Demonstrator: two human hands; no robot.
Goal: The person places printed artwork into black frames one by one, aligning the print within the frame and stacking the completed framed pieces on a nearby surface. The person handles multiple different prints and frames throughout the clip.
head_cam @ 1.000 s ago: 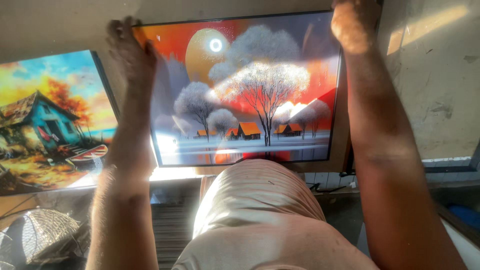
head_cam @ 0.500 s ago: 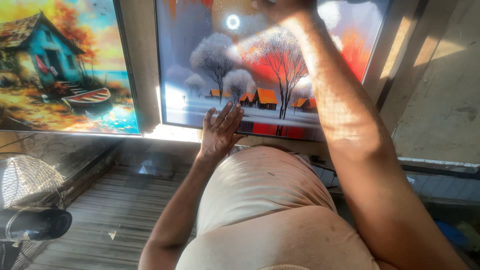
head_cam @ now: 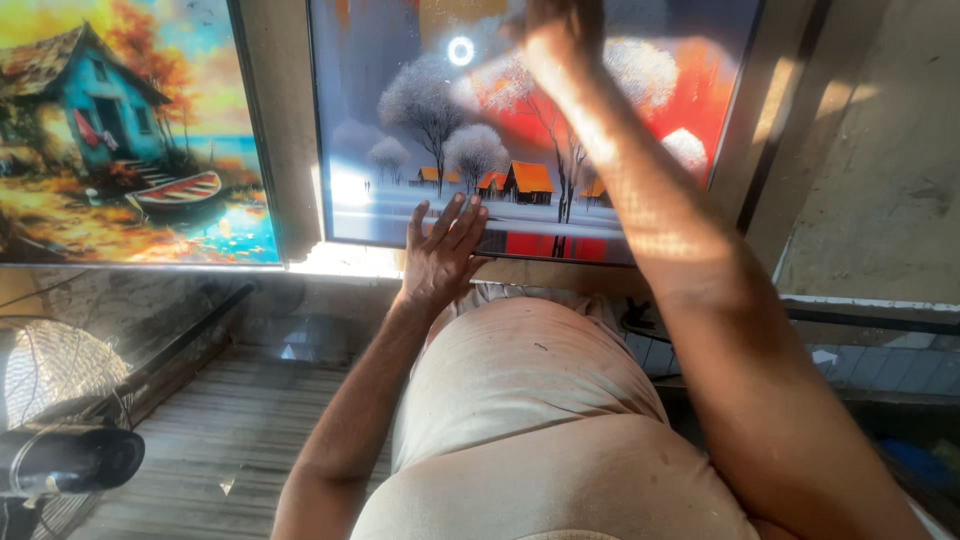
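Head view: a framed winter painting [head_cam: 530, 130], with pale frosted trees, orange-roofed cottages and a red sky, stands upright against the wall, its bottom edge resting on a narrow ledge [head_cam: 345, 262]. The left hand [head_cam: 440, 255] lies flat against the lower edge of the picture with the fingers spread and straight; its grip is open, pressing rather than pinching. The right hand [head_cam: 560, 40] reaches up onto the upper part of the glossy face; it is blurred, and whether its fingers curl over anything or only press flat cannot be told.

Just beside it on the left, apart by a strip of bare wall, stands a second framed painting [head_cam: 120, 130] of a blue cottage, a rowing boat and autumn trees. Lower left is a wire-caged fan [head_cam: 55, 400], and the striped floor [head_cam: 230, 420] lies below the ledge.

Judging by its look, the winter painting is a wide, stiff, flat panel with a thin dark frame, probably moderate in weight but awkward because of its span. The face is shiny and reflects the sun, so it is likely slippery and would smear or scratch; if glazed, it is fragile. The frame edges seem the safest hold, one hand under the bottom rail and one on a side or top rail, rather than palms on the face.
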